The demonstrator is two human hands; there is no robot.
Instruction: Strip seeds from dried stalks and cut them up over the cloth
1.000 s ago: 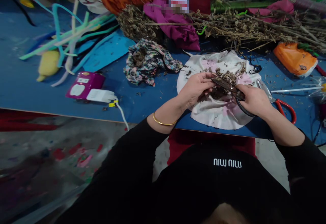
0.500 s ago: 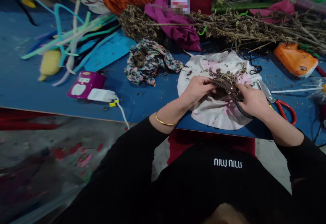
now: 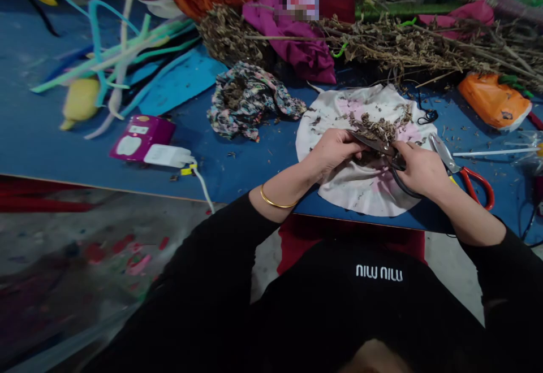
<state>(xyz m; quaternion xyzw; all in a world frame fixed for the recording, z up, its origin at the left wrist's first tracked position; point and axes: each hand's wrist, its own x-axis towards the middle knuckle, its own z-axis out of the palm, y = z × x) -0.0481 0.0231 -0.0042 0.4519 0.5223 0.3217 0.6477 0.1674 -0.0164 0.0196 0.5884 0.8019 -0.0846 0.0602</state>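
My right hand (image 3: pixel 418 168) is closed round the black handles of dark scissors (image 3: pixel 377 146), whose blades point left over a round white cloth (image 3: pixel 360 183). My left hand (image 3: pixel 333 150) is curled at the blade tips, pinching dried plant bits that I cannot make out clearly. A small heap of dried plant pieces (image 3: pixel 379 126) lies on the cloth just beyond both hands. A gold bangle sits on my left wrist.
Red-handled scissors (image 3: pixel 464 172) lie right of the cloth on the blue table (image 3: pixel 254 164). A crumpled floral cloth (image 3: pixel 250 99), a purple box (image 3: pixel 139 138) with a white charger, long dried branches (image 3: pixel 403 42), an orange bag (image 3: pixel 492 102) and coloured foam strips (image 3: pixel 114 59) surround them.
Both hands have stayed over the cloth, shifting only slightly. The scissor blades sit a little closer to my left fingers.
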